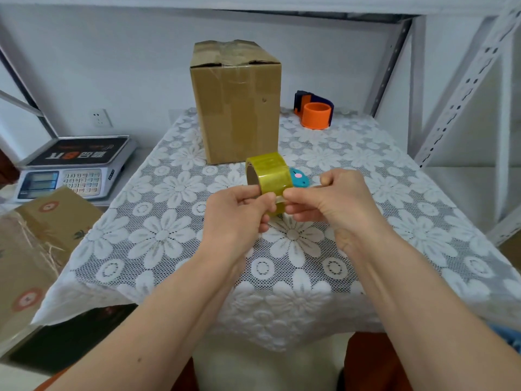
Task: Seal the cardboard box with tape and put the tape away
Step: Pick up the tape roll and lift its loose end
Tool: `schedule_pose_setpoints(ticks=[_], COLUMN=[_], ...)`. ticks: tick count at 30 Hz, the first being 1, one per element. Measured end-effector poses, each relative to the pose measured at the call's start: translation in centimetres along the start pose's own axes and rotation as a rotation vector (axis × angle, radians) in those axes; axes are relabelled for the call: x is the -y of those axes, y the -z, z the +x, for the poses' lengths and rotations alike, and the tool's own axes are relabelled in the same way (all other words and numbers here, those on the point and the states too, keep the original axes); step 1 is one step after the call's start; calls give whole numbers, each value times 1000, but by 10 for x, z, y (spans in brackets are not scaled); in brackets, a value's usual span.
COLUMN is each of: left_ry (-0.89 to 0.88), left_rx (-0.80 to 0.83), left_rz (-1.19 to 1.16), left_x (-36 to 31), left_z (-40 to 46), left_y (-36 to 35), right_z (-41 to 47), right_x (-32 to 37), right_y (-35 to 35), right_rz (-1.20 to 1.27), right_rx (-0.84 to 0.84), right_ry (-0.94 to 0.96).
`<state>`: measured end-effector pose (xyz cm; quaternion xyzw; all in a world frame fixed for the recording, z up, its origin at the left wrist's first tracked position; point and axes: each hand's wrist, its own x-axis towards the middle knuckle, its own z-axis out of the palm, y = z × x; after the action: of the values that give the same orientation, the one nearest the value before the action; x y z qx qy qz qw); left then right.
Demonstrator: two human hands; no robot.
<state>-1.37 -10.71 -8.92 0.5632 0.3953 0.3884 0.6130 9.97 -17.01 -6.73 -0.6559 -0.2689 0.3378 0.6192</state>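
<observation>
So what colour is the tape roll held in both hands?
Translucent yellow-green tape roll with a brown cardboard core, in the head view.

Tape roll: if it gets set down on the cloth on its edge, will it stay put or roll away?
The tape roll is round with a hollow cardboard core, so on edge it would probably roll; laid flat it should stay. It looks light, since the left hand holds it by the rim alone. The lace cloth is textured, so it may slow any rolling.

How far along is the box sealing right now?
Done: the cardboard box top flaps are closed, with some tape across them. In hand: left hand grips the tape roll; right hand pinches its free end. Left: tape the box and put the roll away.
</observation>
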Motion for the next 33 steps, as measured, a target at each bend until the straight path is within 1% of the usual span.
schedule_pose_setpoints(ticks=[3, 6, 8, 9, 11, 12, 13, 15, 17, 21, 24, 33], left_ry=[51, 98, 113, 122, 146, 157, 164, 170, 166, 125, 100, 108], left_rx=[-16, -11, -14, -19, -20, -15, -6, 23, 40, 36, 43, 115], left_rz=[-39, -74, -94, -114, -162, -182, -193, -193, -181, -92, -39, -107], left_x=[1, 2, 2, 1, -1, -2, -2, -2, -1, -6, -8, -10], left_z=[3, 7, 9, 10, 12, 12, 12, 12, 13, 13, 14, 12], left_y=[3, 7, 9, 11, 13, 14, 14, 14, 14, 19, 22, 18], right_z=[1, 1, 3, 4, 8, 9, 8, 4, 3, 8, 9, 9], right_x=[0, 1, 4, 4, 2, 1, -2, -7, -11, -9, -10, -14], right_y=[0, 1, 4, 6, 11, 11, 9, 2, -4, -5, -4, 0], right_rz=[44, 122, 127, 65, -167, -258, -311, -337, -317, -164, -125, -5], right_rx=[47, 82, 65, 27, -41, -24, 29, 147, 183, 149, 125, 97], right_ry=[-9, -64, -75, -44, 69, 111, 134, 149, 174, 186, 203, 155])
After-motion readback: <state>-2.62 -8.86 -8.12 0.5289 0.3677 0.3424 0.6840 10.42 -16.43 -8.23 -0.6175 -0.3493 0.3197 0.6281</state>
